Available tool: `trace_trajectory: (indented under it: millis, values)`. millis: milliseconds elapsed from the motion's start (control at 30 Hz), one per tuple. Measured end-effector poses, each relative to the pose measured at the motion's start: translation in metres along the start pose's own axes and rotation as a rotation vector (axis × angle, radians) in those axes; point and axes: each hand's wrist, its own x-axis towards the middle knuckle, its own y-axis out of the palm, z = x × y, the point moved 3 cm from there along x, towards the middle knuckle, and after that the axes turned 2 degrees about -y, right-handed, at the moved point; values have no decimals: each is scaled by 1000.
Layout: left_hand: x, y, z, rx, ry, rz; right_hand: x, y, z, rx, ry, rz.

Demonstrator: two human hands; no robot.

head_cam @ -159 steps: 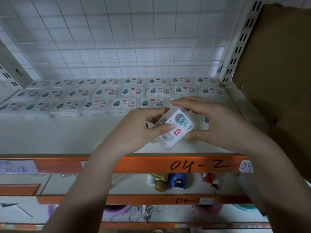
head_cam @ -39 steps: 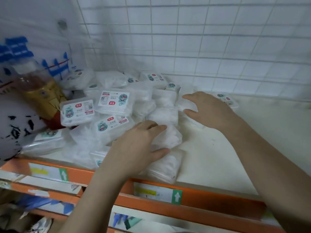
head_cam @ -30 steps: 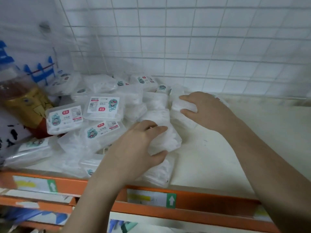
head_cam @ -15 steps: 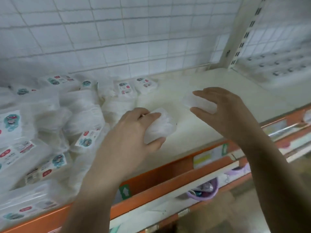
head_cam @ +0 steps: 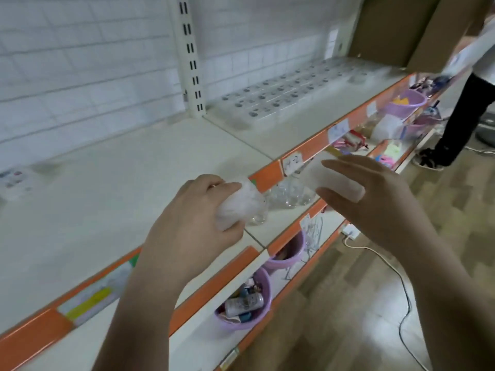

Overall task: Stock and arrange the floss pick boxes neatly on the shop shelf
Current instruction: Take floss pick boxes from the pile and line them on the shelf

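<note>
My left hand (head_cam: 192, 218) grips a clear floss pick box (head_cam: 239, 204) in front of the shelf's orange edge. My right hand (head_cam: 375, 199) holds a second clear floss pick box (head_cam: 332, 180) between thumb and fingers, out over the aisle. Both boxes show their plain sides, and the image is blurred by motion. Neat rows of floss pick boxes (head_cam: 284, 95) lie flat on the white shelf (head_cam: 134, 178) to the far right. A few loose boxes (head_cam: 16, 178) sit at the left edge of the view.
A white slotted upright (head_cam: 191, 57) divides the shelf bays. Lower shelves hold purple bowls (head_cam: 245, 298) of small goods and glass jars (head_cam: 290, 194). A brown cardboard sheet (head_cam: 396, 28) stands at the far right. A person's legs (head_cam: 460, 121) stand in the aisle; a cable (head_cam: 401, 285) runs along the floor.
My view swung right, away from the loose pile. Both hands lifted off the shelf, each carrying a box, and now hover past the shelf's front edge.
</note>
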Motion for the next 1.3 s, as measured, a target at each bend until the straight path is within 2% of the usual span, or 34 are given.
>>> trace_trajectory:
  millis: [233, 500, 700, 933, 1100, 1300]
  values:
    - [70, 65, -104, -59, 45, 48, 8, -63, -116, -46, 48, -2]
    - [158, 118, -159, -78, 74, 79, 40, -77, -220, -47, 110, 23]
    - [257, 168, -178, -117, 74, 26, 105, -67, -302, -41, 122, 2]
    - [380, 207, -197, -129, 26, 0, 230, -70, -377, -84, 27, 47]
    - [430, 219, -194, -82, -59, -25, 294, -55, -409, -28, -51, 77]
    - [460, 231, -188, -13, -222, -55, 369, -20, -442, 54, -191, 225]
